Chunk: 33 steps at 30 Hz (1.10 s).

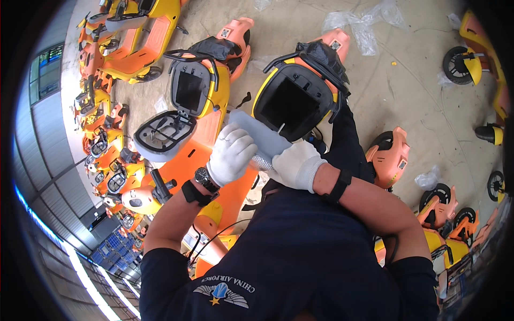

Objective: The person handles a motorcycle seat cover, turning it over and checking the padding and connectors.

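My left hand (233,152), in a white glove, has its fingers curled at the left end of a smooth grey block-shaped piece (262,134). My right hand (297,165), gloved too, closes on the near right side of it. Below the piece, between the hands, shows a silvery textured patch (261,162); I cannot make out what it is. A thin pale rod (281,128) sticks up at its far edge. Just beyond lies the open black storage compartment (294,101) of a yellow and orange scooter. My palms hide the piece's underside.
To the left stands another scooter (206,85) with its grey seat (163,132) flipped open. Several more scooters line the far left and right. An orange scooter body (182,166) lies beneath my left arm. Clear plastic wrap (367,27) is scattered on the concrete floor (412,96).
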Each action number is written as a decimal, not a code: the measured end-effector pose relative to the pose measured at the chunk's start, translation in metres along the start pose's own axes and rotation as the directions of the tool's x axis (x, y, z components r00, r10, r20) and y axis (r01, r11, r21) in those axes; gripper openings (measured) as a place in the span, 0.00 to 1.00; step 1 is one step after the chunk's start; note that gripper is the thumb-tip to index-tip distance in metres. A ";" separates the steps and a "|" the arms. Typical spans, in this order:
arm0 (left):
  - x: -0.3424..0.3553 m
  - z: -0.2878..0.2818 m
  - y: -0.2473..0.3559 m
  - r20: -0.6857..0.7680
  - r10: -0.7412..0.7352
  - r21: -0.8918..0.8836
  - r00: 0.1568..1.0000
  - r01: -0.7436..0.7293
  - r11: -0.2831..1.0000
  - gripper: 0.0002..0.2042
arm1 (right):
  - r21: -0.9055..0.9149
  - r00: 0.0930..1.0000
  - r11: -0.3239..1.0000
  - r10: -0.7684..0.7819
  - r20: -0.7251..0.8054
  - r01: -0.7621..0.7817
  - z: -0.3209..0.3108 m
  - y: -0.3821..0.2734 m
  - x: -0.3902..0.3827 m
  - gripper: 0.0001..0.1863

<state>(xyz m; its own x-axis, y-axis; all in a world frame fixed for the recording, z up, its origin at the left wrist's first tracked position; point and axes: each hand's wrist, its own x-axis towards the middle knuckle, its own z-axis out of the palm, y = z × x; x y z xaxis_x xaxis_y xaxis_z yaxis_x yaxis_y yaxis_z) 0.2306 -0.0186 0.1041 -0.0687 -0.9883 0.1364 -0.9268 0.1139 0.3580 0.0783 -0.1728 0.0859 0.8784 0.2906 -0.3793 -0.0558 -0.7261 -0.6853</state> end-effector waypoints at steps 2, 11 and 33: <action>0.000 0.005 -0.004 -0.048 0.018 -0.021 0.999 -0.019 1.000 0.13 | -0.002 0.991 0.995 0.099 0.090 -0.099 -0.010 -0.004 0.002 0.12; -0.001 0.015 -0.016 0.014 -0.033 -0.130 0.999 0.035 0.991 0.10 | -0.007 0.987 0.987 0.161 0.010 -0.161 0.002 0.009 -0.002 0.15; -0.002 0.044 -0.036 -0.144 -0.446 -0.346 0.883 0.377 0.859 0.30 | -0.187 0.960 0.966 0.210 0.185 -0.176 -0.073 0.034 0.097 0.33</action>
<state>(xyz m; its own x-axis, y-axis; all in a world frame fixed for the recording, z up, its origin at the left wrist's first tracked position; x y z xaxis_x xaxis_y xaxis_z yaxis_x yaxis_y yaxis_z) 0.2482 -0.0251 0.0501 0.4057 -0.9092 0.0936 -0.6942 -0.2399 0.6786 0.1961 -0.2148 0.0712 0.7436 0.2416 -0.6234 -0.1194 -0.8695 -0.4794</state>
